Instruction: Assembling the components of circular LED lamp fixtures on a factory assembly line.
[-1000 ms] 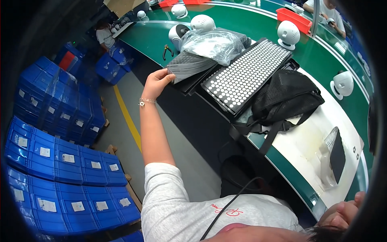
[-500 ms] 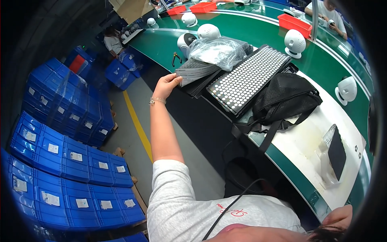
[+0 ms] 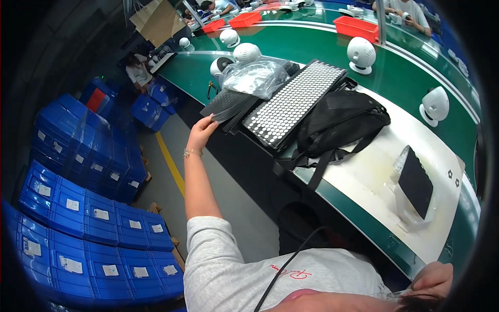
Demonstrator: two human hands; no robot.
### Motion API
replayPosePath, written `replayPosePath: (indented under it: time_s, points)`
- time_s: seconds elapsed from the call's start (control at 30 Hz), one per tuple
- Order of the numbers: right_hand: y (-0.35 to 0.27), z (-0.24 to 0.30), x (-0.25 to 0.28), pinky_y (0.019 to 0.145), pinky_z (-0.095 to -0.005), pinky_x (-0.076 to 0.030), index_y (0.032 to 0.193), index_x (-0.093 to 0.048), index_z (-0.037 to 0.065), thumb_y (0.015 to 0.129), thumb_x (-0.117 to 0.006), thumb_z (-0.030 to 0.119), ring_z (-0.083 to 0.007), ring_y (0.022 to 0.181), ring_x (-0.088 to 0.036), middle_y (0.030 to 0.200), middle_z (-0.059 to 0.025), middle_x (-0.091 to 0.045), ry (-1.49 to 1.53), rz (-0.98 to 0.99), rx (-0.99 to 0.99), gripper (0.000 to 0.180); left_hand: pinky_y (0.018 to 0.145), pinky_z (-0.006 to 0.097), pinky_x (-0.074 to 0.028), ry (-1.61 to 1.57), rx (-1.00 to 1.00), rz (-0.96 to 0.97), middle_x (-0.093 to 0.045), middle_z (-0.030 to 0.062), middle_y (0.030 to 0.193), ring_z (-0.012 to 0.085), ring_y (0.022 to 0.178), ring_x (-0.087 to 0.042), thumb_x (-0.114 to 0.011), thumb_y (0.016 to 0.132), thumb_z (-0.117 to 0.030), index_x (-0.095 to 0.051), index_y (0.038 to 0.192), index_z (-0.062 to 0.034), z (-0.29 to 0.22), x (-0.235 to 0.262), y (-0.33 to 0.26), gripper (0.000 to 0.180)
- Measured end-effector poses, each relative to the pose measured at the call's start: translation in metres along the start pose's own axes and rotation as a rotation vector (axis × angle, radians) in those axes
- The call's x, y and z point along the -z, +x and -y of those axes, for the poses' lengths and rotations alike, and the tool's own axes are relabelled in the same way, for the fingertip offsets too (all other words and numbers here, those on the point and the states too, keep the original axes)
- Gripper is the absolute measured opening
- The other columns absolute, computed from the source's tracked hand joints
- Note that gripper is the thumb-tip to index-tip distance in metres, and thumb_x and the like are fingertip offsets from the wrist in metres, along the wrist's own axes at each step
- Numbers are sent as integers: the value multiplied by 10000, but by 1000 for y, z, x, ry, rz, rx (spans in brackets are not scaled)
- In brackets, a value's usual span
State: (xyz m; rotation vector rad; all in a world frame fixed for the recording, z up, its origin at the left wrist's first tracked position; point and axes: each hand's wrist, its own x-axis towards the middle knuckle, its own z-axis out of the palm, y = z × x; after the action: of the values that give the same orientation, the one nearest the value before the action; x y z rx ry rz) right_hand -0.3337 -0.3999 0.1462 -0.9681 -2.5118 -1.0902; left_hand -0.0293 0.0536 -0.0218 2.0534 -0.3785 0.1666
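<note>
Our left hand (image 3: 200, 134) pinches the dark sheets (image 3: 226, 103) by their near corner.
The fanned sheets now lie flatter on the bench (image 3: 187, 73), so fewer edges seem parted in our grip; rightward come the clear plastic bag (image 3: 254, 78) atop them, dotted panel (image 3: 296, 101) and black mesh bag (image 3: 345, 122). Our right hand (image 3: 434, 282) shows partly; we cannot tell its grip.

I wear this fisheye at head height; it looks down, my shirt (image 3: 247, 281) close, bench (image 3: 291, 37) and crates (image 3: 92, 231) farther off.
</note>
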Motion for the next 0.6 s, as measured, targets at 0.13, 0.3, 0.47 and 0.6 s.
replayPosePath:
  time_s: [0.13,0.3,0.47,0.6]
  points:
    - [-29,110,28,506,-216,-386,962,-469,71,739,-559,176,-85,567,-527,741,9,-586,70,11,-468,261,922,283,-296,349,-115,-156,-475,110,1157,185,1110,-405,-589,739,-155,-507,1088,-18,-23,13,-43,383]
    - [-57,187,23,637,-235,-385,693,-485,51,720,-559,-2,-123,628,-438,729,-26,-481,-901,-470,-1830,95,942,324,-290,529,-284,-552,-440,138,1184,238,1097,-420,-542,705,-22,-508,1058,3,-103,-71,-71,356]
    - [-173,224,48,690,-250,-418,773,-585,11,740,-604,110,-137,741,-538,768,-57,-590,-672,-268,-2416,106,884,276,-350,-157,-363,-240,-475,130,1122,198,1031,-467,-465,759,66,-515,1021,35,-161,-182,-97,268]
    - [-242,209,44,851,-318,-366,999,-555,22,835,-452,314,-269,986,-491,1059,-154,-532,-623,-3,-2387,350,872,270,-362,-512,-313,216,-479,126,1131,173,1012,-479,-449,814,-16,-473,1076,50,-219,-266,-97,271]
